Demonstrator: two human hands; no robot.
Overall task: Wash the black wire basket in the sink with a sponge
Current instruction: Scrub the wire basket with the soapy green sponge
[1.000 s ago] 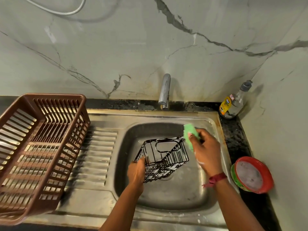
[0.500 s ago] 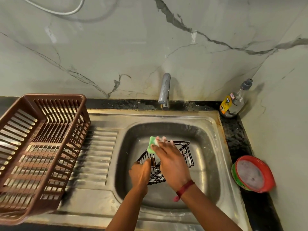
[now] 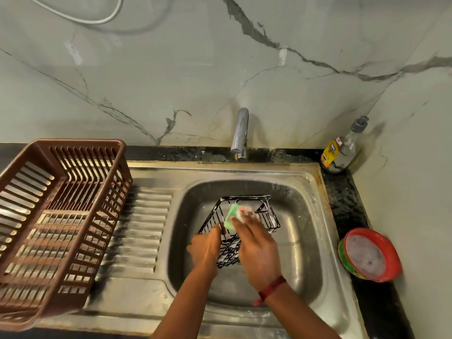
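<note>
While the black wire basket (image 3: 266,217) sits tilted inside the stainless-steel sink (image 3: 303,216), its thin rods flecked with white suds, the left hand (image 3: 206,248) grips its edge at about seven o'clock, fingers curled round the wires. The right hand (image 3: 256,250), with a red thread band (image 3: 271,288) at the wrist, has its thumb and fingers closed on a soft green sponge (image 3: 230,218) and presses it against the basket's upper wires – the fingertips are blurred. At twelve o'clock from the bowl a rounded chrome faucet (image 3: 241,133) rises before the veined marble wall (image 3: 171,81). At nine o'clock a slatted brown plastic rack (image 3: 80,143) stands on the ribbed steel drainboard (image 3: 139,228). At two o'clock, in the corner, a clear bottle (image 3: 347,148) with a grey pump cap carries a yellow label, its print too small to read. At four o'clock a round green tub (image 3: 347,261) with a red rim leans on the speckled black counter (image 3: 342,199).
</note>
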